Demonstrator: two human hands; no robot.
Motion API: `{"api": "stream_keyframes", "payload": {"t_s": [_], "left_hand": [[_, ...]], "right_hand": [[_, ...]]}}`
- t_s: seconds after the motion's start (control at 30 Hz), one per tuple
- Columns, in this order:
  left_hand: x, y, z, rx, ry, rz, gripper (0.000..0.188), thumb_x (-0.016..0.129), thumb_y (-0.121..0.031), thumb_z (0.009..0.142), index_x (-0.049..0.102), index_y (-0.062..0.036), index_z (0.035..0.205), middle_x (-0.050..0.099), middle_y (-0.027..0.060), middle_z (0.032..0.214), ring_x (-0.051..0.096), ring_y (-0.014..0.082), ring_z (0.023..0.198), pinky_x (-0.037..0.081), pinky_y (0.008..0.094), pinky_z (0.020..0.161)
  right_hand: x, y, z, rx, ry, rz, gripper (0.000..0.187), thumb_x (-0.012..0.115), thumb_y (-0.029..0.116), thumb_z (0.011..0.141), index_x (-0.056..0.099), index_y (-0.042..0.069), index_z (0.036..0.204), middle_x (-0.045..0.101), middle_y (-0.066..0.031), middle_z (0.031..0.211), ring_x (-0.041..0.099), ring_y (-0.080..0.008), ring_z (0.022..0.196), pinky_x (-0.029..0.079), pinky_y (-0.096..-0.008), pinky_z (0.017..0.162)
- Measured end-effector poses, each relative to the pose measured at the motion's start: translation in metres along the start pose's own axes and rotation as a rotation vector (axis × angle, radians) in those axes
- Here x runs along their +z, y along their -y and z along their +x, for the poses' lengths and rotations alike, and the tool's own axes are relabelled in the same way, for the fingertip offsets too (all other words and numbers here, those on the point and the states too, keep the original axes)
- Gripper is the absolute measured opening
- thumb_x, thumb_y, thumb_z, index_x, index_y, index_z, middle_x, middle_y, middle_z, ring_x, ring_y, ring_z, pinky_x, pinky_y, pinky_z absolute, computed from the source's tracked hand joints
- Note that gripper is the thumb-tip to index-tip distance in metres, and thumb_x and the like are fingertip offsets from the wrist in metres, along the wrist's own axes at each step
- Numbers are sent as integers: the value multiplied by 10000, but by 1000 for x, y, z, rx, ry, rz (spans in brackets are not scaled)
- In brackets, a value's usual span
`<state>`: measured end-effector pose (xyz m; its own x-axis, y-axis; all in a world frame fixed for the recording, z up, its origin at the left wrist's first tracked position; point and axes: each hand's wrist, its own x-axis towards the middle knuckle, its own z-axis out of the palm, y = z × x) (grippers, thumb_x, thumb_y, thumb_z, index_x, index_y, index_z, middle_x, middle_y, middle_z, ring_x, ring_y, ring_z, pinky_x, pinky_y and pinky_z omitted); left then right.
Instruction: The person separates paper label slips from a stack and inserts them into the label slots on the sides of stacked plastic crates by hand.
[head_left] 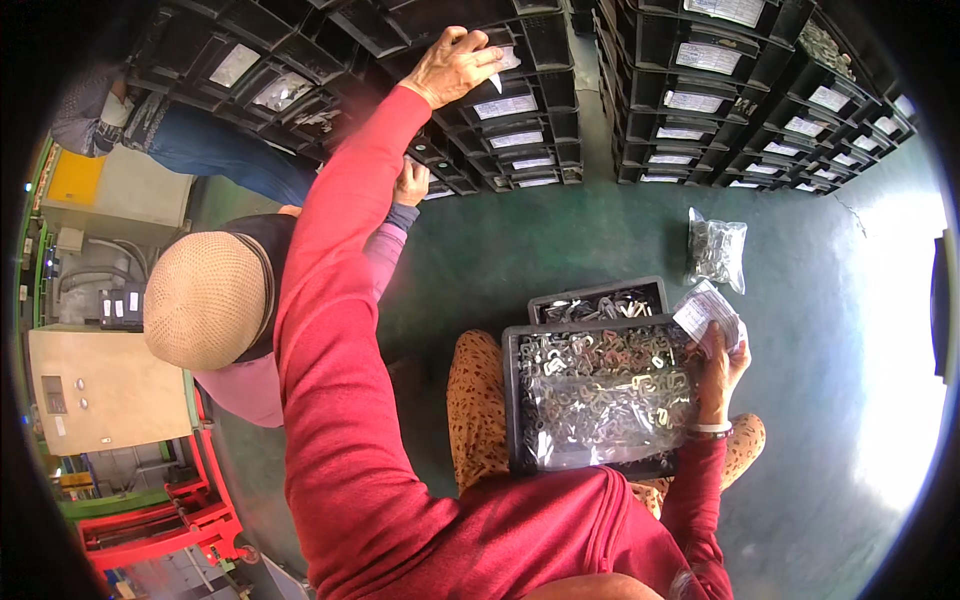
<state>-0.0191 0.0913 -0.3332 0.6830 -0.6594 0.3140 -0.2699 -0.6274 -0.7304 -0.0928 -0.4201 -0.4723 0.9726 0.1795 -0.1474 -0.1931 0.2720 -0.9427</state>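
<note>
While the left hand point(455, 68) is raised to a crate stack point(556, 88), the right hand point(718, 372) holds a paper sheet point(704, 316)

Left hand: fingers bent and bunched against a white slip point(509, 58) at a crate front; whether they grip it cannot be told. Right hand: closed on the near part of the paper sheet, beside the far right corner of a black parts crate point(514, 400). This crate sits over the patterned trousers point(478, 400), just in front of a second crate point(590, 291).

Progress, as judged: metal clips point(600, 353) are already in the parts crate, with clear plastic film point(590, 425) over the nearer portion; the paper sheet is not yet fixed to any crate. A sealed bag point(716, 250) lies apart on the green floor point(800, 300).

Orientation: the parts crate's long axis runs left to right, with the open top up. The paper sheet lies askew, one corner pointing away from the wearer; its long axis is not determinable.
</note>
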Motion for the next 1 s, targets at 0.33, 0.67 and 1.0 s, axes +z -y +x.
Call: {"api": "stream_keyframes", "payload": {"t_s": [0.33,0.67,1.0], "left_hand": [[-30,4,-37,86,97,-2,226,565,-153,731,664,-174,933,614,-106,989,487,84,1016,286,347,885],[-45,-6,-50,33,111,10,234,565,-159,735,661,-163,949,610,-103,992,490,82,1006,281,359,880],[-42,-11,-48,-34,93,-35,217,579,-152,715,675,-159,909,618,-106,986,506,94,964,292,353,854]], "right_hand": [[4,3,1,-45,-3,-49,158,578,83,863,546,-4,990,613,-58,779,561,-113,563,457,-228,498],[-1,-2,-1,-12,-13,14,207,590,85,856,537,-20,1027,621,-74,814,575,-130,586,476,-237,509],[-5,-6,4,-9,-10,0,206,580,69,860,537,-20,1041,614,-73,835,586,-131,634,502,-246,520]]}}
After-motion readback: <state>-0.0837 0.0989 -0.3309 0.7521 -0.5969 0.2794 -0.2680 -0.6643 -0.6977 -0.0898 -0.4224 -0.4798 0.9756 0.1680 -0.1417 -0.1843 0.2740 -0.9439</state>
